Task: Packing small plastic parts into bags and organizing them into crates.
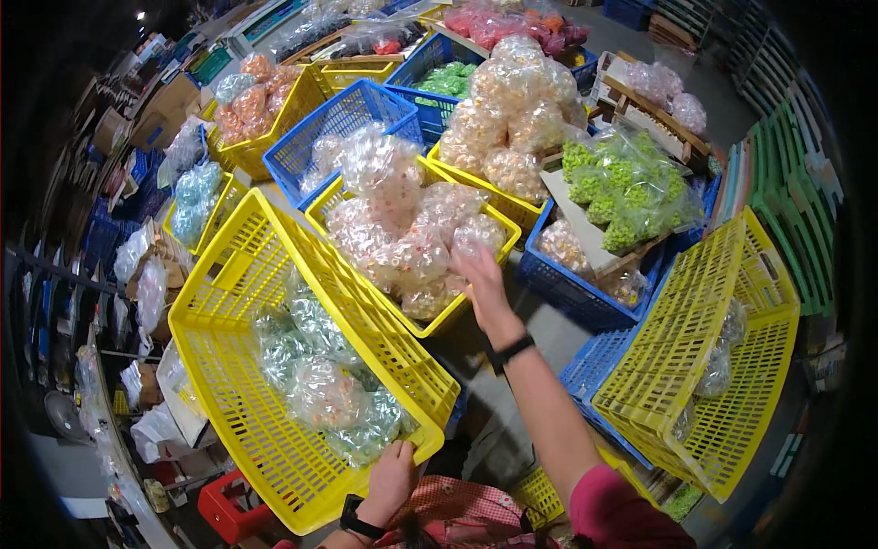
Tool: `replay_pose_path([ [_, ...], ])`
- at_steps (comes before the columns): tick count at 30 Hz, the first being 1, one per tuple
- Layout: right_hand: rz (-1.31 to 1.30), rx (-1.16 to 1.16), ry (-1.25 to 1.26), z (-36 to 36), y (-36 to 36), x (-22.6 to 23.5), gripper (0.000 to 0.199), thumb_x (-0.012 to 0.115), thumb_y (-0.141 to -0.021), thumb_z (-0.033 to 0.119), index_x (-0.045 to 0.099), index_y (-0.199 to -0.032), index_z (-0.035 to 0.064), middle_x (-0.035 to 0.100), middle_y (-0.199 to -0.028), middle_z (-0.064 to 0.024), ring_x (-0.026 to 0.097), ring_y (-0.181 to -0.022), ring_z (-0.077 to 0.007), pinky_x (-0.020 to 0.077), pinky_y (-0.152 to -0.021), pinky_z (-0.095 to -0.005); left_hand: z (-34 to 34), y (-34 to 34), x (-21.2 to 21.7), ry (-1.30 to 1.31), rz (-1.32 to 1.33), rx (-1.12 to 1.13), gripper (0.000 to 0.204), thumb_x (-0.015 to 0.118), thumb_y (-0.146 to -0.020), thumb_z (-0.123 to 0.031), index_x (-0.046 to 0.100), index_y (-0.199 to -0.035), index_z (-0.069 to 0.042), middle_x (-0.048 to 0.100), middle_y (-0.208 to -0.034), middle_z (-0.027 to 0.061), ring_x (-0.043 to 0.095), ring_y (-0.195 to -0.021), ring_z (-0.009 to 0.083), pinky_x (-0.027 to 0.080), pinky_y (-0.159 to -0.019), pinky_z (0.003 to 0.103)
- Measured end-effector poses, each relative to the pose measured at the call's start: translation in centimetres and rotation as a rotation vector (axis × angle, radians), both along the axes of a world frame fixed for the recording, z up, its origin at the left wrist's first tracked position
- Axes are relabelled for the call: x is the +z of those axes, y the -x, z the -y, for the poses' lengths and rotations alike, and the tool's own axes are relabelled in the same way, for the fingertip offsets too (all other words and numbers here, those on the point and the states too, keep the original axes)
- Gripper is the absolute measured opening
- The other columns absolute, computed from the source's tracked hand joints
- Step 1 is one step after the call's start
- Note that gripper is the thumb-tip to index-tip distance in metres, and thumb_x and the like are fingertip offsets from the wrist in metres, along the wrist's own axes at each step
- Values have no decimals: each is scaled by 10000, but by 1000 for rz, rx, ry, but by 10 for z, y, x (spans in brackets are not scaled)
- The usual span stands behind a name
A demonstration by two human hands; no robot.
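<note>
My left hand (391,476) is closed round the near rim of a tilted yellow plastic crate (233,403). Inside this crate lie several clear bags of greenish pieces, and on top of them one clear bag of pale pinkish pieces (326,393). My right hand (480,274) reaches forward to the right side of a second yellow crate (412,320), heaped with clear bags of pale pieces with reddish specks (393,229). It is at a bag (478,235) there; motion smears its fingers, so I cannot tell whether they grip it.
Beyond stand a blue crate (357,101) and a yellow crate (526,212) piled with bags of peach-coloured pieces. Bags of bright green pieces (631,188) lie on a board over a blue crate (572,288) at right. A tilted yellow crate (677,366) stands nearer right.
</note>
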State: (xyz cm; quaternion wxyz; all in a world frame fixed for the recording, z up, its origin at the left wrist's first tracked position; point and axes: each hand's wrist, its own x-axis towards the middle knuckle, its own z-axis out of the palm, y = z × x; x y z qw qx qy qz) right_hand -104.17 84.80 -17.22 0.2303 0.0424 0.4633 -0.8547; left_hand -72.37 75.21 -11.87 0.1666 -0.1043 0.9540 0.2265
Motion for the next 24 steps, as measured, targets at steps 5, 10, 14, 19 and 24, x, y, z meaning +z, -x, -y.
replay_pose_path([
  [5,305,-95,-178,-126,-177,-56,451,599,-859,202,438,-1246,35,600,-1082,-90,609,-926,-177,503,-728,-293,-2,-3,-9,-60,-33,22,237,612,-744,-103,508,-952,-57,547,-908,156,558,-814,367,475,-666,442],
  [10,628,-366,-367,-248,-370,-78,363,574,-862,163,467,-1183,34,607,-1015,-126,622,-870,-225,515,-717,-324,-6,-4,-10,-6,-104,38,211,596,-759,-71,522,-956,-60,564,-804,194,556,-775,403,453,-640,460],
  [14,867,-664,-370,-321,-516,-118,336,578,-847,172,468,-1156,102,595,-1012,-142,609,-847,-270,513,-658,-350,-11,-2,-8,42,-137,89,171,611,-814,-126,515,-921,-34,570,-799,242,544,-768,449,435,-619,472],
  [19,924,-847,-387,-338,-687,-155,325,550,-848,191,479,-1158,124,591,-981,-124,601,-831,-279,501,-660,-393,-9,-5,-7,61,-181,79,189,562,-878,-187,510,-942,-17,557,-743,268,527,-729,474,405,-569,485],
  [24,1161,-946,-89,-313,-773,-132,344,552,-834,219,486,-1162,136,589,-968,-109,596,-803,-276,492,-660,-416,-5,-4,-17,116,-332,-53,210,560,-882,-193,521,-995,-19,560,-718,256,531,-670,453,395,-548,470],
])
